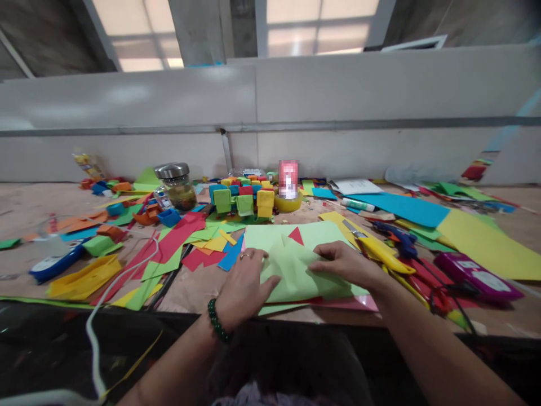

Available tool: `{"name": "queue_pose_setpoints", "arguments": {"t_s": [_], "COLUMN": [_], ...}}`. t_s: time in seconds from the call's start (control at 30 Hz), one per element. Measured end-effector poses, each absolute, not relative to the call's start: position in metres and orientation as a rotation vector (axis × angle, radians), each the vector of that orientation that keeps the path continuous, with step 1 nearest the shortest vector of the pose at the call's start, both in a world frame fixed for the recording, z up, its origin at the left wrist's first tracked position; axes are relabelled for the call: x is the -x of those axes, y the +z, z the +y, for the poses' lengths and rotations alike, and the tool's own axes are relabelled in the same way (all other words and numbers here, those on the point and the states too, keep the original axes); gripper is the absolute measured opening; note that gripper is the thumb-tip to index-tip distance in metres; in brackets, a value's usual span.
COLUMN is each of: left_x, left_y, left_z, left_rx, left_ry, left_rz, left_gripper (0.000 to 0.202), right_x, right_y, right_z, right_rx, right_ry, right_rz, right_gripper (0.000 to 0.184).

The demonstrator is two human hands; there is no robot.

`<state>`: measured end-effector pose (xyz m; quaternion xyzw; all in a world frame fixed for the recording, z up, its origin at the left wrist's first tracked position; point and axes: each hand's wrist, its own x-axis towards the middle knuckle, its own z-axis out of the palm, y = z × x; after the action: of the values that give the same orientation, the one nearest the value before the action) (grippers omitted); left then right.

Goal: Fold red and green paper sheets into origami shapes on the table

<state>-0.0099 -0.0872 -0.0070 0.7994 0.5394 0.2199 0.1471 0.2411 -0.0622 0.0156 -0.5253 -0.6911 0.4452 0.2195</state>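
While both our hands grip it, the pale green sheet (287,270) stands buckled at six o'clock on the desk (192,293).
Our left hand (251,285) holds its nine o'clock side loosely, thumb apart from the fingers; our right hand (344,264) pinches around three o'clock, fingertips narrowed on the paper. We see a raised bulge but no clear finished crease, so we judge the shaping only begun, with a settled form left to make. From the sheet, small chair-like models (243,202) at eleven o'clock look complete, cut scraps (215,245) lie near ten, and the blue glue gun (399,239) rests untouched between two and three.
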Motion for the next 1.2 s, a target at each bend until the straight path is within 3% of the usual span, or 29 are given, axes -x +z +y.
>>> {"name": "queue_pose_setpoints", "arguments": {"t_s": [0.07, 0.1, 0.13, 0.23, 0.3, 0.4, 0.5, 0.63, 0.8, 0.9, 1.0, 1.2], "left_x": [0.01, 0.01, 0.009, 0.004, 0.001, -0.002, -0.003, -0.003, -0.002, -0.001, 0.003, 0.016], "left_y": [0.001, 0.007, 0.012, 0.025, 0.028, 0.029, 0.03, 0.03, 0.029, 0.028, 0.027, 0.018], "left_z": [-0.082, -0.079, -0.076, -0.072, -0.072, -0.075, -0.081, -0.088, -0.089, -0.084, -0.075, -0.066], "left_rx": [-2.194, -2.119, -2.048, -1.899, -1.852, -1.807, -1.836, -1.937, -1.944, -1.967, -2.0, -2.053], "left_ry": [0.75, 0.783, 0.794, 0.801, 0.798, 0.752, 0.686, 0.666, 0.672, 0.702, 0.788, 0.584], "left_rz": [1.523, 1.491, 1.431, 1.162, 1.045, 1.013, 1.006, 1.019, 0.923, 1.004, 1.163, 1.161], "left_gripper": [0.074, 0.083, 0.081, 0.039, 0.03, 0.03, 0.032, 0.037, 0.02, 0.019, 0.024, 0.038], "right_x": [-0.24, -0.239, -0.238, -0.234, -0.232, -0.228, -0.223, -0.215, -0.21, -0.219, -0.234, -0.253], "right_y": [0.02, 0.022, 0.024, 0.029, 0.032, 0.039, 0.044, 0.042, 0.037, 0.041, 0.045, 0.037], "right_z": [-0.071, -0.076, -0.081, -0.095, -0.101, -0.106, -0.108, -0.112, -0.119, -0.124, -0.121, -0.093], "right_rx": [1.441, 1.438, 1.441, 1.503, 1.542, 1.456, 1.333, 1.354, 1.445, 1.444, 1.445, 1.537], "right_ry": [1.182, 1.147, 1.113, 1.0, 0.946, 1.008, 1.122, 0.986, 0.777, 0.921, 1.066, 0.968], "right_rz": [-1.908, -1.912, -1.918, -1.952, -1.974, -1.927, -1.84, -1.893, -1.978, -2.012, -2.057, -2.001], "right_gripper": [0.044, 0.043, 0.042, 0.044, 0.047, 0.035, 0.036, 0.038, 0.042, 0.032, 0.066, 0.057]}}
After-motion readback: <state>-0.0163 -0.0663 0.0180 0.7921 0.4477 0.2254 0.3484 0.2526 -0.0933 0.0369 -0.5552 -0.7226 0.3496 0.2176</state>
